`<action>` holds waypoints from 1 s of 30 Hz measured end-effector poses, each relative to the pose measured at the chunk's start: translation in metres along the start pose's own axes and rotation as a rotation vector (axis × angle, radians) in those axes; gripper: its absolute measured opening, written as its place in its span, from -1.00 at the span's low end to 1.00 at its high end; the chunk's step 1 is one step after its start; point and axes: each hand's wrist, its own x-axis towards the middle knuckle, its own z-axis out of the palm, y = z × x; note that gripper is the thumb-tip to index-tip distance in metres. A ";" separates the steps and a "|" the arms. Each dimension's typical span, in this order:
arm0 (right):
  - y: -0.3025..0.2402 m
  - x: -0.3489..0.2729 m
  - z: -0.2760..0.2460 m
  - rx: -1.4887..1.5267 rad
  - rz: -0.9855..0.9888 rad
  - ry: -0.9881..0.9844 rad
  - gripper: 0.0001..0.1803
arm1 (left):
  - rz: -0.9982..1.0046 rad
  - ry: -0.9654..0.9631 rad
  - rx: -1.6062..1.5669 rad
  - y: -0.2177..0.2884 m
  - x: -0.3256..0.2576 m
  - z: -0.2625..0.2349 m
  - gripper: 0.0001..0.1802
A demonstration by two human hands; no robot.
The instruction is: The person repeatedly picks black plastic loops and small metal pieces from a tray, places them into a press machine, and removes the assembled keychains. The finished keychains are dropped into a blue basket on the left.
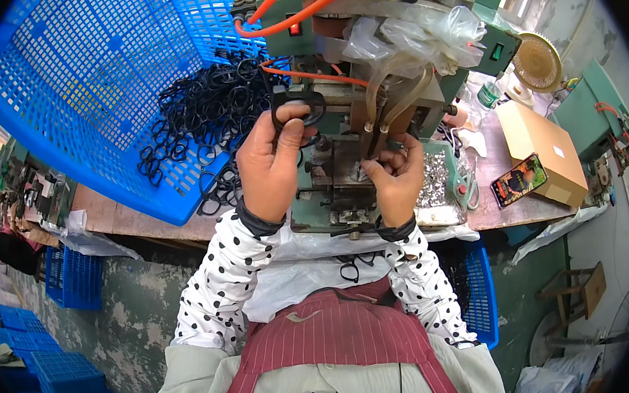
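Observation:
My left hand (272, 166) is raised at the left side of a green bench machine (312, 210). Its thumb and fingers close on a black eyeglass frame (316, 107), whose rims stand up beyond the fingertips. My right hand (399, 182) is at the machine's metal fixture (349, 164), under two clear bent tubes (389, 102). Thumb and fingers there are bent together in a pinch; whatever lies between them is too small to tell. Many more black eyeglass frames (203, 105) lie heaped beside the left hand.
A large blue plastic basket (69, 163) holds the heap. Right of the machine lie metal bits in a tray (434, 181), a phone (519, 180) and a cardboard box (540, 146). Orange hoses (312, 15) cross above. Another blue basket (479, 287) stands below the bench.

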 end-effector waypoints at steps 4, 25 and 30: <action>0.000 0.001 -0.006 -0.008 0.022 -0.030 -0.35 | 0.608 -0.246 0.486 -0.015 -0.028 0.001 -0.66; 0.081 0.025 -0.166 -1.213 -0.179 -0.014 -0.83 | 0.716 -0.632 0.288 -0.061 -0.064 0.025 -0.50; 0.074 0.024 -0.163 -0.887 -0.058 0.157 -0.90 | 0.836 -0.515 0.509 -0.050 -0.070 0.001 -0.52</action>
